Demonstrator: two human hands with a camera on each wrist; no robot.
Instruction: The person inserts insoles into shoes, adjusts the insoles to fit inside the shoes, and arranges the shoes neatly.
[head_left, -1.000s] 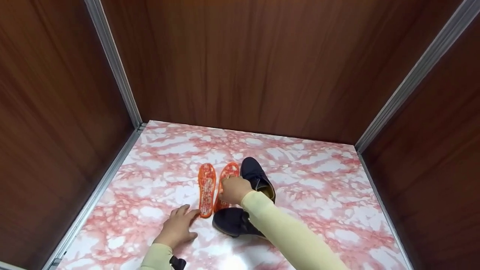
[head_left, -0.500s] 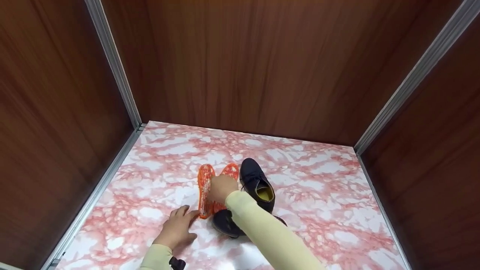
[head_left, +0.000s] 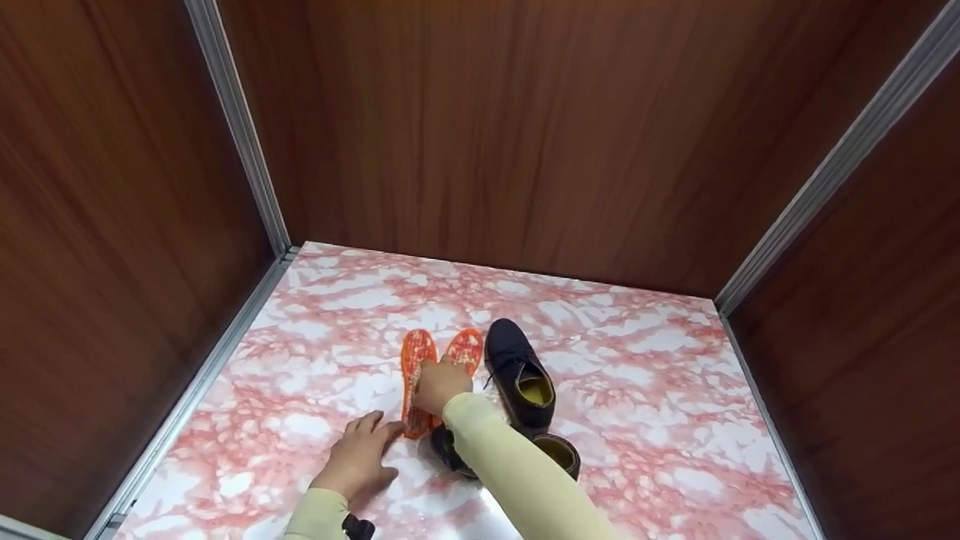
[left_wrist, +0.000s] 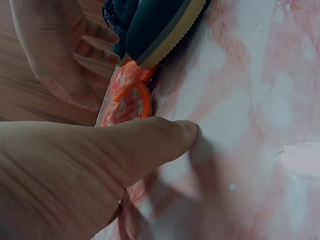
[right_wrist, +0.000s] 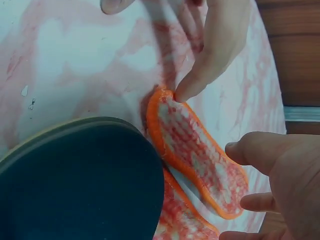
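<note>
Two orange-rimmed, patterned see-through insoles lie side by side. My left hand (head_left: 361,456), fingers spread, touches the near end of the left insole (head_left: 417,346) with a fingertip. Over the insoles reaches my right hand (head_left: 442,386), hiding the middle of the pair. In the right wrist view its thumb and fingers (right_wrist: 257,201) are extended at the left insole's far end and edge; firm contact is unclear. The right insole (head_left: 466,346) lies beside a dark navy lace-up shoe (head_left: 507,337). A second dark shoe (head_left: 450,451) lies crosswise nearer me, partly under my right forearm.
The red-and-white marbled floor (head_left: 645,420) stretches around the items. Brown wood-look panels (head_left: 480,135) wall in the back and both sides, with metal strips (head_left: 240,127) at the corners. A dark strap piece (head_left: 358,527) sits on my left wrist.
My right hand has moved left from the right insole to the left one, uncovering the upright shoe and the crosswise shoe's opening. My left hand keeps its place at the insole's near end.
</note>
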